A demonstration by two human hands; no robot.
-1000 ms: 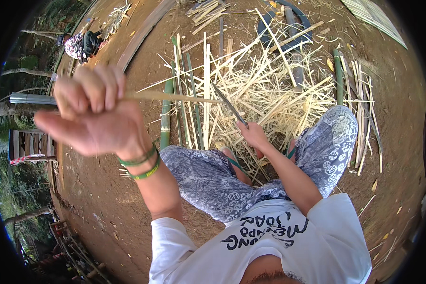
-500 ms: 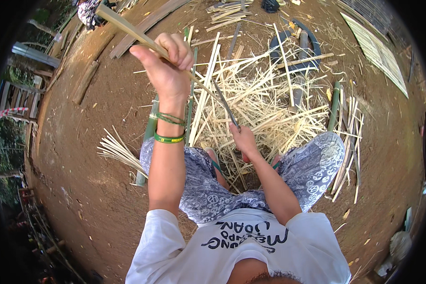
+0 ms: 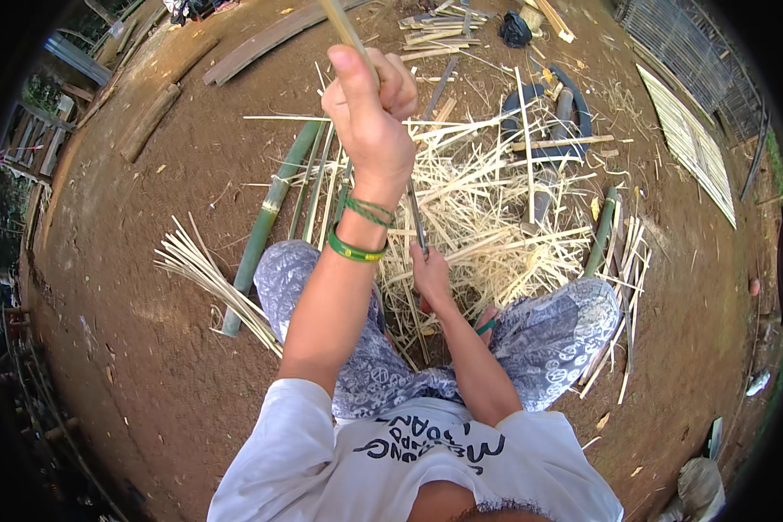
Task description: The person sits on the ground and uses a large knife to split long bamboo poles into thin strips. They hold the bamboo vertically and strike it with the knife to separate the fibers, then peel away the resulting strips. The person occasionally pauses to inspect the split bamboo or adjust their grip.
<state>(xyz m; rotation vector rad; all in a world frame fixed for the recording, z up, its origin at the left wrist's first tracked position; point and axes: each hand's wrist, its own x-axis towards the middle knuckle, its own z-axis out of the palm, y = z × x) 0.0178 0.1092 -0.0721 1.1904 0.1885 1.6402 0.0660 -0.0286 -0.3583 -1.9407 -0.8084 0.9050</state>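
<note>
My left hand (image 3: 372, 122), raised over the near ground with green bands on the wrist, is closed round a pale bamboo strip (image 3: 343, 24). The strip's top runs out past the upper edge, and its lower part is hidden behind the hand. Lower down, between my knees, my right hand (image 3: 431, 275) grips a knife whose narrow dark blade (image 3: 418, 219) points away from me. My left hand and forearm hide the blade's far end, so I cannot tell whether it touches the strip. A heap of pale bamboo shavings (image 3: 478, 196) lies beneath both hands.
Green bamboo poles lie left (image 3: 265, 222) and right (image 3: 602, 233) of the heap. A bundle of thin strips (image 3: 202, 268) rests by my left knee. Past the heap are a dark tyre-like ring (image 3: 583, 113), a stack of split pieces (image 3: 439, 33) and a black bag (image 3: 514, 30).
My left hand has swung to the right, and the strip in it now stands steeper. My right hand with the knife has shifted slightly left and nearer to me. The view has shifted too.
</note>
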